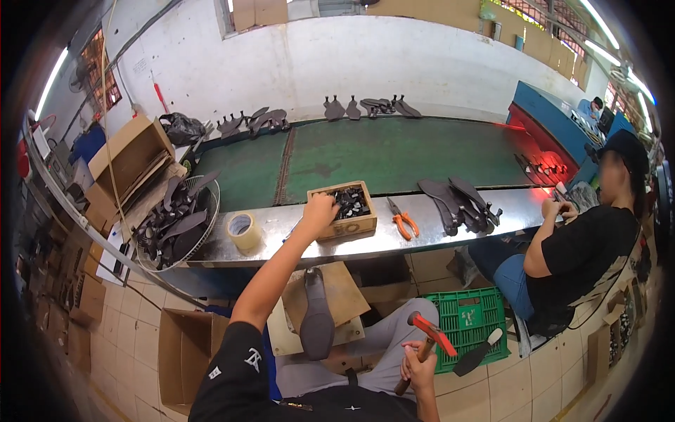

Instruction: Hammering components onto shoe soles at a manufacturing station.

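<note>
My left hand (321, 211) reaches into a small wooden box (344, 227) of small black parts (351, 200) on the metal ledge. Its fingers are curled among the parts, and what they pinch is hidden. In my right hand (420, 366), low over my lap, is a hammer (433, 333) with a red head and wooden handle. A dark grey shoe sole (318, 323) with a heel lies across my lap, over a tan board (346, 288). Orange-handled pliers (402, 219) lie right of the box, and a roll of tape (243, 231) stands to its left.
A green conveyor belt (394, 155) runs behind the ledge (281, 218), with dark soles along its far edge. A wire basket (211, 218) of soles stands left. More soles (457, 204) lie right, near a seated co-worker (590, 239). A green crate (471, 320) stands beside my knee.
</note>
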`<state>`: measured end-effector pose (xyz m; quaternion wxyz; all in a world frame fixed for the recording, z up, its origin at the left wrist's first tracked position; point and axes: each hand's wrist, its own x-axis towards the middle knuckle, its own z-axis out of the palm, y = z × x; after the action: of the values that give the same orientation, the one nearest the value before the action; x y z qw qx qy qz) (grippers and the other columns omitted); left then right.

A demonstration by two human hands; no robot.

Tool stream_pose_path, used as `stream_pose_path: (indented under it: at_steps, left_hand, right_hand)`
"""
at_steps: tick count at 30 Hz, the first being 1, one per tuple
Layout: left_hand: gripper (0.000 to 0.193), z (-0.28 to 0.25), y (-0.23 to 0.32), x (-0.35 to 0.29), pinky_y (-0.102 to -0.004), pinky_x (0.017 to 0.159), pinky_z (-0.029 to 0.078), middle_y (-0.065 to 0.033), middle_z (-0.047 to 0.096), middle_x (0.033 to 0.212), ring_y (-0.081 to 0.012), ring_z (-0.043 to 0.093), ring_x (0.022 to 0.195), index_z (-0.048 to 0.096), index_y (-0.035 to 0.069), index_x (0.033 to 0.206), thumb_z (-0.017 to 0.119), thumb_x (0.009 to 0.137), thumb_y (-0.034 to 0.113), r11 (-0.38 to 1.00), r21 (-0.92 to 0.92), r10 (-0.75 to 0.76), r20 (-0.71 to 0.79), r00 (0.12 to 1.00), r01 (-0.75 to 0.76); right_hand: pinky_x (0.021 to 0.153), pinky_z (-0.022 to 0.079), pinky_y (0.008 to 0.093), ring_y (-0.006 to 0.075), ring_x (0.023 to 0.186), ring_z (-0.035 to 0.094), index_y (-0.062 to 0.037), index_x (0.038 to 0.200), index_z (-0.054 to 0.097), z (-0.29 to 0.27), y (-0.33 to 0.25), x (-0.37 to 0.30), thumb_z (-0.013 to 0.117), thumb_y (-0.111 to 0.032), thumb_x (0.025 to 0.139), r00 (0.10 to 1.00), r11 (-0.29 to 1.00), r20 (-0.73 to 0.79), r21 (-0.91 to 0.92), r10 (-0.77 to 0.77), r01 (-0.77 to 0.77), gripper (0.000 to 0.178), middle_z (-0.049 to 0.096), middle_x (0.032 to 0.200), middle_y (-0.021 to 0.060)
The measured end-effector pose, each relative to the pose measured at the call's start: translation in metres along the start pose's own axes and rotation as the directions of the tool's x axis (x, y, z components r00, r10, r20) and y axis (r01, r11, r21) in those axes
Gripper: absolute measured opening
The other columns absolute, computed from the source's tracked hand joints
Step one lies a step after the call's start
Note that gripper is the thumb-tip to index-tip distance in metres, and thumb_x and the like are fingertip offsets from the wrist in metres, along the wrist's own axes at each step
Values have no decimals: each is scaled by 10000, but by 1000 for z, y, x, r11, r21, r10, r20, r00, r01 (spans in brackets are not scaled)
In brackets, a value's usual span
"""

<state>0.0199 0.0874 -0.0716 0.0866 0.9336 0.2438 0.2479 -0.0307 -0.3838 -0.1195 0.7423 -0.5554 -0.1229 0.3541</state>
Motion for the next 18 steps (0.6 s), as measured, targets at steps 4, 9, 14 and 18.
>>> stream_pose_path:
  at_steps: [4, 9, 14, 18]
  left_hand:
    - [254, 10, 15, 41, -464, 743, 558, -227, 692, 898, -381, 687, 850, 711, -35, 861, 729, 824, 216, 985, 174, -51, 232, 971, 10]
    - [237, 5, 20, 40, -465, 719, 564, -235, 698, 838, -396, 689, 784, 719, -37, 851, 711, 772, 187, 980, 190, 10, 258, 966, -61]
    - [280, -9, 2, 6, -395, 623, 564, -205, 698, 811, -315, 684, 653, 721, -53, 926, 664, 826, 202, 977, 18, 213, -142, 967, -213]
    - [279, -48, 36, -27, -264, 565, 528, -102, 699, 785, -124, 629, 596, 713, -33, 1056, 638, 921, 199, 760, -633, -117, 87, 989, 145]
  right_hand:
    - [311, 306, 255, 74, 320, 351, 56, 1038, 579, -9, 12, 13, 581, -79, 966, 992, 993, -102, -99, -71, 61, 153, 389, 474, -23]
    - [315, 327, 233, 67, 354, 416, 25, 1255, 508, -24, 15, 16, 565, -32, 951, 992, 990, -87, -118, -94, 83, 314, 583, 690, 74]
    - [348, 362, 203, 52, 405, 463, -76, 1488, 340, -24, -1, 29, 553, 12, 933, 972, 937, -32, -276, -232, 214, 601, 662, 1046, 167]
    - [359, 333, 208, 44, 401, 434, 2, 1240, 573, -10, -26, 41, 591, -45, 944, 974, 934, -9, -285, -226, 215, 300, 621, 737, 50]
